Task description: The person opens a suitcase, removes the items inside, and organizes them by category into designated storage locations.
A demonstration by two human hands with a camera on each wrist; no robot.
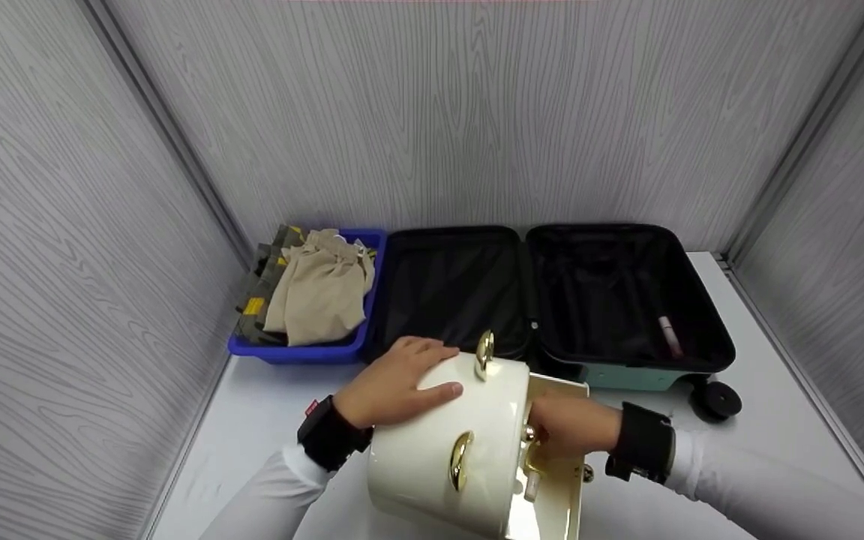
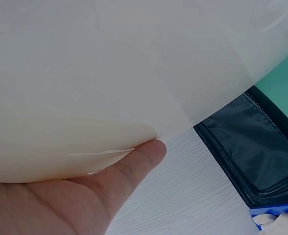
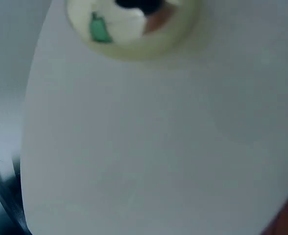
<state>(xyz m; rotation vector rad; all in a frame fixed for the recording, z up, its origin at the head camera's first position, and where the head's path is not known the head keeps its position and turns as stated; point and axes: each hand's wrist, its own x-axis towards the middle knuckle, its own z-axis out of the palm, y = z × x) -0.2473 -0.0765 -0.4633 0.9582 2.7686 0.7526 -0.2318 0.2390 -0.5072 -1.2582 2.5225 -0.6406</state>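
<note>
A glossy cream cosmetic case (image 1: 432, 457) with gold fittings stands on the table, an open drawer (image 1: 552, 517) projecting from its right side. My left hand (image 1: 398, 382) lies on the case with fingers and thumb spread; the left wrist view shows that hand (image 2: 119, 186) against the smooth cream surface. My right hand (image 1: 571, 424) reaches into the drawer, its fingertips hidden there. Near it lies a small pale tube (image 1: 532, 486). In the right wrist view a drawer panel (image 3: 149, 147) with a shiny round knob (image 3: 129, 29) fills most of the picture.
Behind the case an open suitcase (image 1: 627, 375) lies with its two black halves spread; a pink-and-white tube (image 1: 670, 336) rests in the right half. To the left stands a blue bin (image 1: 334, 352) with beige shorts (image 1: 319, 292) and camouflage cloth (image 1: 256, 304). Grey panels surround the table.
</note>
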